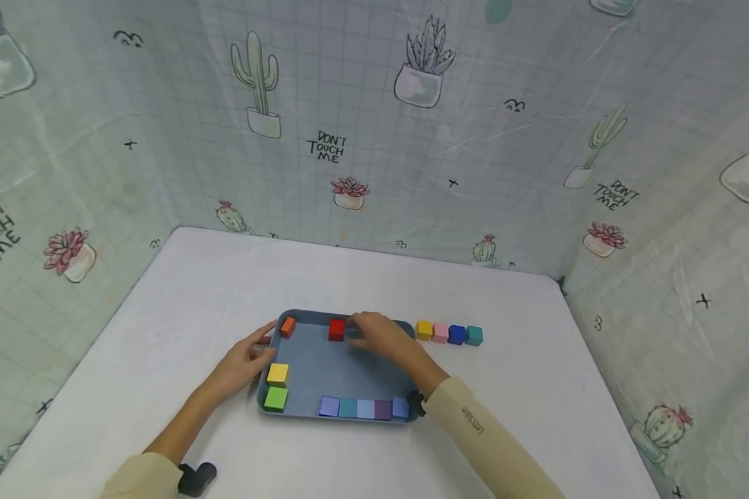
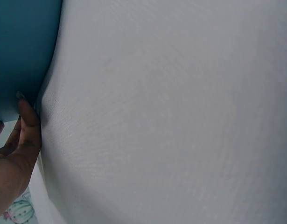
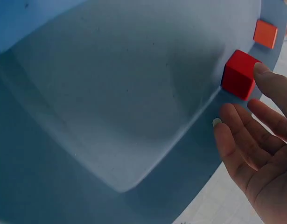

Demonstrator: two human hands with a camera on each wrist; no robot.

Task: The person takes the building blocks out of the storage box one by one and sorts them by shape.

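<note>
Your right hand hides part of the blue tray. Its fingers are loose, and one fingertip touches the red block by the far rim without gripping it. Your left hand lies flat against the tray's left edge, holding nothing. In the tray you have one red, one orange block, one yellow block, one green block, and five blocks in a row along the near rim. Four more blocks sit in a line on the white table, just right of the tray.
</note>
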